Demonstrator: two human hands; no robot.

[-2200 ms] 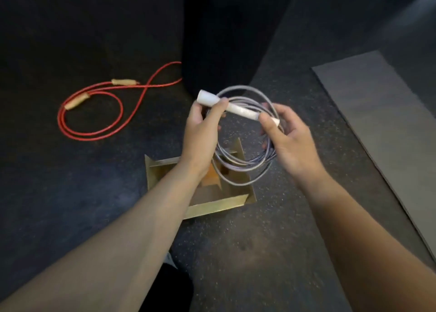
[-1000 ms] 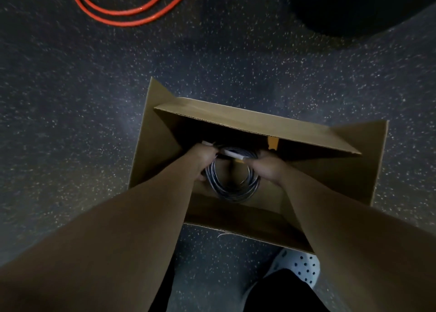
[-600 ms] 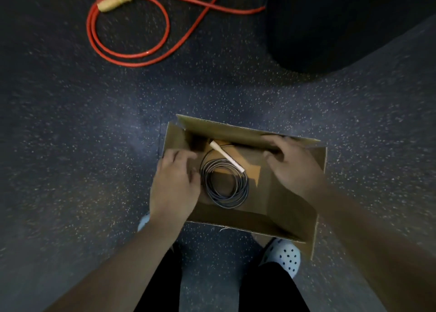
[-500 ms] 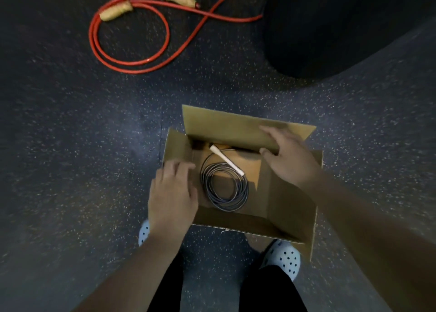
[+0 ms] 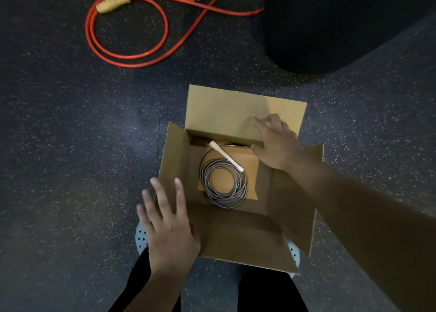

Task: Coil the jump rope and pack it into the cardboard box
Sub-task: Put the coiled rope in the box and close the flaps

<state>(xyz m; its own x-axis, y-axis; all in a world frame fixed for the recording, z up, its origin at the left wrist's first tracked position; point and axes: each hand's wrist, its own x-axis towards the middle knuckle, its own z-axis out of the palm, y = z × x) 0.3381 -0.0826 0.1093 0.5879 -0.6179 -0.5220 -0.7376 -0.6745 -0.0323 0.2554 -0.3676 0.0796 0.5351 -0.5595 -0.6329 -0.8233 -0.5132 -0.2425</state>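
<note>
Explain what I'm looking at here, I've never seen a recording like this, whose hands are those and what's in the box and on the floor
There is no machine here. A person wears a camera on the head, so the single picture looks down past their own arms at the floor.

The open brown cardboard box sits on the dark speckled floor at the person's feet. Inside lies the coiled grey jump rope, with a pale handle resting across the coil. Nothing holds the rope.

The left hand is flat with straight fingers, lying over the box's left flap. The right hand has its grip on the edge of the far flap, thumb under and fingers on top.

Farther away, a red jump rope with tan handles lies loose on the floor beside a large black object that I cannot identify.
</note>
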